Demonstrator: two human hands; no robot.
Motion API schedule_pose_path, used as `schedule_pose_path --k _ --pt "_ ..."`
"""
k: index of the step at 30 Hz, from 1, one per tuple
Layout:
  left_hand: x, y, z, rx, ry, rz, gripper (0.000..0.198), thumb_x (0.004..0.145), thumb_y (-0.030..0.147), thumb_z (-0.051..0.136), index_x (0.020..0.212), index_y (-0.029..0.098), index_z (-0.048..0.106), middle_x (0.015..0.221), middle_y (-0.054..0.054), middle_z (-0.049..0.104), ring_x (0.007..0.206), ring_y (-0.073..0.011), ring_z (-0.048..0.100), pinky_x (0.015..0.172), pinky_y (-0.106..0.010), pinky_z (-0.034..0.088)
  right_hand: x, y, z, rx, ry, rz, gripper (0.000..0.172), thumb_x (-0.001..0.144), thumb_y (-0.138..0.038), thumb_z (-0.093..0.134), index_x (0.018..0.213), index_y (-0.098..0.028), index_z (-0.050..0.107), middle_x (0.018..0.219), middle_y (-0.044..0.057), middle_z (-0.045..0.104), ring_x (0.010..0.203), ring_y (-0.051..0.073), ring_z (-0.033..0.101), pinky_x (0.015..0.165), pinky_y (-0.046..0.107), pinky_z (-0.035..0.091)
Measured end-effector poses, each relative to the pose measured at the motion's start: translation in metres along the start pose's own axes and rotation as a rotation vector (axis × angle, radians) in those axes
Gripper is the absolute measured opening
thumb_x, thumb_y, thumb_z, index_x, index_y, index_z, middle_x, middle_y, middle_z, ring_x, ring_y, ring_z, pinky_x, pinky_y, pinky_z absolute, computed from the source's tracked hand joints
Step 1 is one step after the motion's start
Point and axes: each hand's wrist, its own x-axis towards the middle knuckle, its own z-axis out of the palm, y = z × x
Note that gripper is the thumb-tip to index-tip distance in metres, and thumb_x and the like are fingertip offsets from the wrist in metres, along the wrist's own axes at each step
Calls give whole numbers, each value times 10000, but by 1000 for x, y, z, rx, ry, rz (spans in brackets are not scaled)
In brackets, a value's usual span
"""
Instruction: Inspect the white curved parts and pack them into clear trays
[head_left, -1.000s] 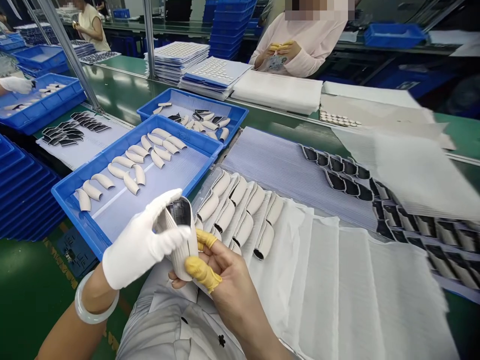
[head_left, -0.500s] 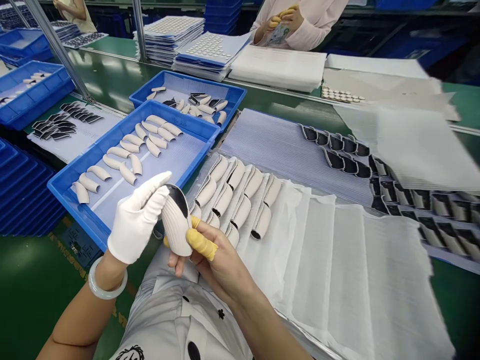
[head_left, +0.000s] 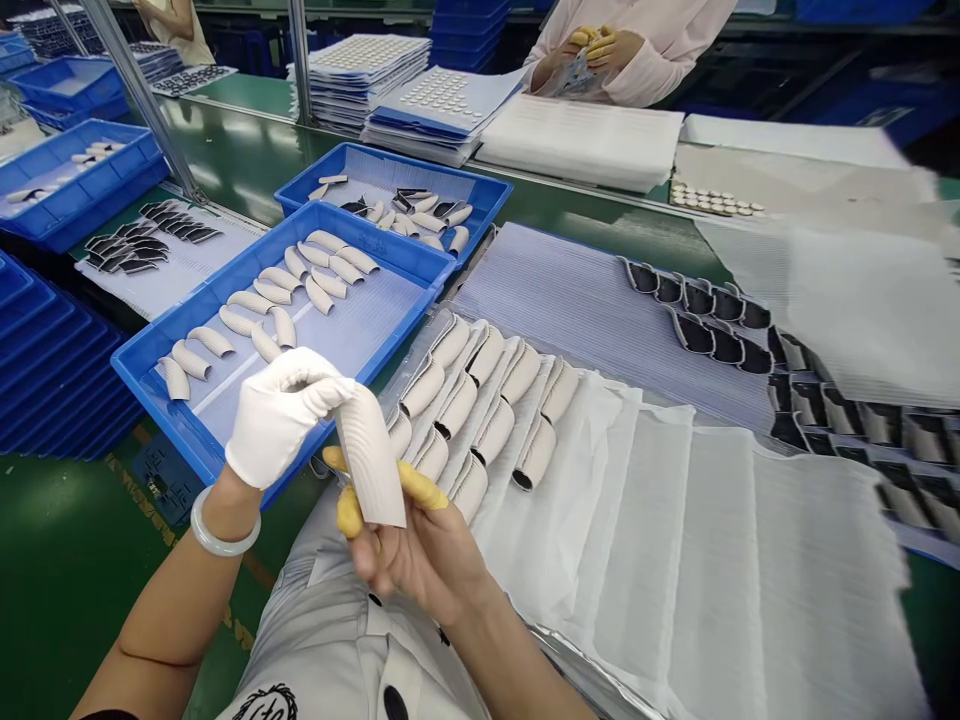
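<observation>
A curved, ribbed cream piece (head_left: 370, 460) is between my hands, above my lap. My left hand (head_left: 281, 415), in a white glove, pinches its upper end. Yellow covers wrap some fingers of my right hand (head_left: 412, 530), which lies palm up behind the piece's lower part, thumb and fingers apart around it. A small metallic thing, too hidden to name, shows by the right fingertips. Similar cream pieces (head_left: 536, 452) lie in rows on white sheeting (head_left: 712, 560) to the right. More rest in the near blue tray (head_left: 300, 350).
A second blue tray (head_left: 390, 165) with mixed pieces stands behind. Dark-lined pieces (head_left: 694, 332) cover part of a lilac sheet (head_left: 555, 290). Blue trays (head_left: 52, 370) are stacked at left. A metal post (head_left: 142, 100) rises there. Across the bench is a person in pink (head_left: 637, 60).
The cream piece has turned, so its dark inside no longer shows and its ribbed outside faces me. My right hand has opened and turned more palm up below it. The view has shifted slightly.
</observation>
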Motion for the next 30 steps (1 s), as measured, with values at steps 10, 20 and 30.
schedule_pose_path --k 10,20,30 --pt "1 13 1 373 -92 9 222 739 321 713 610 181 599 644 14 596 645 -129 558 621 -255 463 -2 -9 5 -651 379 -252 563 736 -361 752 1227 -189 537 1080 92 653 886 207 649 766 354 565" --pt "-9 8 6 311 -110 -98 233 821 424 613 757 200 601 706 10 602 653 -133 563 630 -263 470 -5 -13 8 -535 386 -214 566 688 -363 787 1182 -180 580 995 72 669 774 186 662 662 318 591" --pt "-9 15 6 165 -63 -85 158 748 338 712 791 189 679 706 3 664 639 -128 599 600 -238 506 -9 -11 10 -507 363 -215 560 694 -346 787 1184 -187 568 1015 70 655 739 166 656 646 300 578"
